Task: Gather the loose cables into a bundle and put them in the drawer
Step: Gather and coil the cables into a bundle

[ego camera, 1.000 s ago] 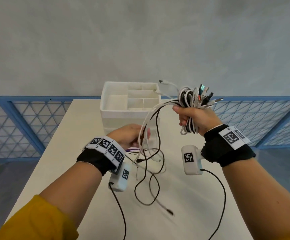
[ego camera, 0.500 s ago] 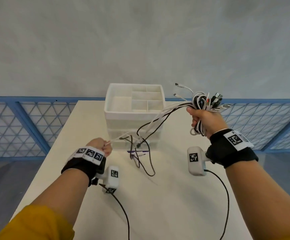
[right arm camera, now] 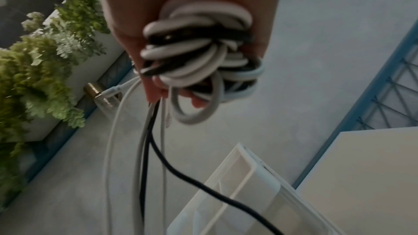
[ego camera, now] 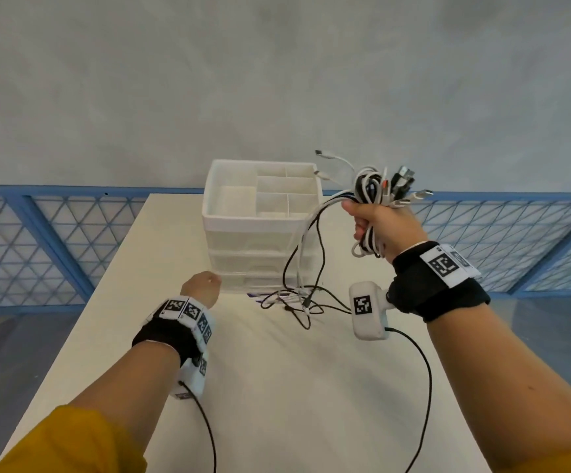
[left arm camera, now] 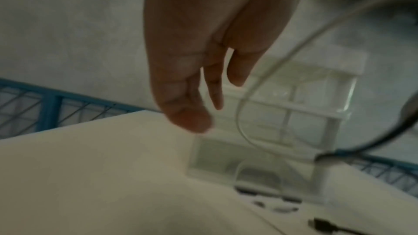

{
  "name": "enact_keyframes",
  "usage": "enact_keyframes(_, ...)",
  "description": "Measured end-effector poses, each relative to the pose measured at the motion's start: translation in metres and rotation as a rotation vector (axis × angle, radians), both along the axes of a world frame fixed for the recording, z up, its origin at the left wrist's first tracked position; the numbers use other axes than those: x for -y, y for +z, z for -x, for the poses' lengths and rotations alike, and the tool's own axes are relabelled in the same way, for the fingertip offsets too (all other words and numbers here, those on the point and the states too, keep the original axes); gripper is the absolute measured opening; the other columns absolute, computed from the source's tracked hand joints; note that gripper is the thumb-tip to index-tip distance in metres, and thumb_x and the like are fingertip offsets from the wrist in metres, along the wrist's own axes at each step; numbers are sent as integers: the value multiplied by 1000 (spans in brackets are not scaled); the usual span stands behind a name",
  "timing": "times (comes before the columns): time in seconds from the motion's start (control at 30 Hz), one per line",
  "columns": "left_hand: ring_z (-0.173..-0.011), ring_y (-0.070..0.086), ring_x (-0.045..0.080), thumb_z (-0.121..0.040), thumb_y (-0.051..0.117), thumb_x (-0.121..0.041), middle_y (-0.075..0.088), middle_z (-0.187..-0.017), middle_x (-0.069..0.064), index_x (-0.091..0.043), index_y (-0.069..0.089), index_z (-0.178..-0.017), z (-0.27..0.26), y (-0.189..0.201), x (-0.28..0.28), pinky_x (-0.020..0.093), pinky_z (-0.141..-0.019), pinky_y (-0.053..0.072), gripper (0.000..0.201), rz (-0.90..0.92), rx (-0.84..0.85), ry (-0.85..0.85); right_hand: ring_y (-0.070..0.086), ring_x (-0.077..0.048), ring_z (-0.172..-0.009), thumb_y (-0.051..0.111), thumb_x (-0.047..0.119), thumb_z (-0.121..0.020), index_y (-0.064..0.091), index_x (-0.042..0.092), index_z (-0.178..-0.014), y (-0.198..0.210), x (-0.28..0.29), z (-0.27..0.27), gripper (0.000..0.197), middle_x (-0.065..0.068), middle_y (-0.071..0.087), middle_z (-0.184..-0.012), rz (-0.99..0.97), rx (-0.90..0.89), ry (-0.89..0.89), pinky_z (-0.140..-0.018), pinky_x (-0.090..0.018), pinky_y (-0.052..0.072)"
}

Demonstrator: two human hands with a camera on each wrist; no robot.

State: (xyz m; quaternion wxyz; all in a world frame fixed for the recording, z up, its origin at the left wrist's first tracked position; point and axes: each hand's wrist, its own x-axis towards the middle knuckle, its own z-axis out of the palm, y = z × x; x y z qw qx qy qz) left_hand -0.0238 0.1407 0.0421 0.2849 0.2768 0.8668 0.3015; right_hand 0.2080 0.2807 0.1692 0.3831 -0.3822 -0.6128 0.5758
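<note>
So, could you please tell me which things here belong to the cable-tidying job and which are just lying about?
Part of the job:
- cable bundle, gripped by the right hand
- loose cable ends trailing on the table
- drawer unit, drawers closed
- left hand, holding nothing

Just lying about:
- potted greenery
- blue railing

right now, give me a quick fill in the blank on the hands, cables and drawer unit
1. The cable bundle is gripped in the ___ hand.
2. The loose cable ends trail down onto the ___ in front of the drawer unit.
3. The left hand holds ___.
4. The cables are black and ___.

Missing words: right; table; nothing; white
</note>
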Motion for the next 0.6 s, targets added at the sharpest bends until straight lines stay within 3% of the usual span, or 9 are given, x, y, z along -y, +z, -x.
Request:
enact_keyframes(0.03,-113,53,34,-93,38,-15,54,-128,17,-9,55,-123,-5,8,-3,33,-93,41,35,-39,-87,-100,44,-13,-40,68,16,-78,50,15,-59,1,3,2,26,6,45,-41,-15,23,24,-46,-23,40)
enact_keyframes(0.1,-130,40,26,-88,38,-1,46,-138,9,-15,56,-123,-22,26,-10,26,-106,27,41,-162,-63,-354,43,-15,-43,68,18,-78,49,15,-55,2,7,5,30,2,44,-44,-37,67,55,-50,-26,39)
enact_keyframes(0.2,-123,45,19,-85,43,0,54,-129,2,-23,61,-116,-41,39,-20,29,-109,29,43,-190,14,-682,41,-17,-45,67,19,-78,45,13,-53,6,10,7,34,-3,42,-47,-64,101,64,-54,-29,38)
enact_keyframes(0.27,-110,46,18,-86,54,-13,51,-116,2,-28,58,-120,-46,43,-24,29,-103,33,37,-121,-176,-818,42,-16,-44,67,17,-78,45,14,-54,7,8,4,33,-2,41,-47,-71,99,56,-54,-28,39)
enact_keyframes(0.3,-103,43,16,-87,55,-15,46,-110,2,-29,56,-123,-48,42,-25,28,-100,34,38,-104,-274,-845,42,-15,-44,66,16,-79,46,14,-55,8,8,3,32,0,41,-47,-69,94,58,-52,-26,40)
enact_keyframes(0.37,-98,41,14,-88,48,-3,41,-108,2,-26,56,-123,-51,39,-28,29,-99,37,42,-143,-352,-868,41,-13,-42,65,15,-80,45,15,-55,9,9,0,32,0,40,-48,-66,91,69,-48,-23,41)
enact_keyframes(0.5,-120,41,18,-82,42,11,40,-140,2,-26,60,-121,-62,27,-37,35,-109,32,57,-257,-497,-1005,42,-14,-43,65,17,-80,43,14,-52,11,10,-1,36,-3,40,-50,-87,121,70,-46,-22,39)
enact_keyframes(0.57,-116,43,16,-83,50,4,51,-133,-4,-21,60,-121,-70,30,-36,30,-105,32,46,-247,-403,-1034,42,-13,-42,66,15,-79,45,13,-57,12,8,-2,30,-3,39,-51,-78,91,67,-46,-22,40)
enact_keyframes(0.6,-105,47,12,-84,55,-3,59,-119,-7,-17,60,-118,-73,29,-34,26,-96,35,37,-234,-323,-1039,42,-13,-42,66,14,-79,47,12,-60,12,6,-2,27,-3,39,-51,-71,76,62,-47,-23,40)
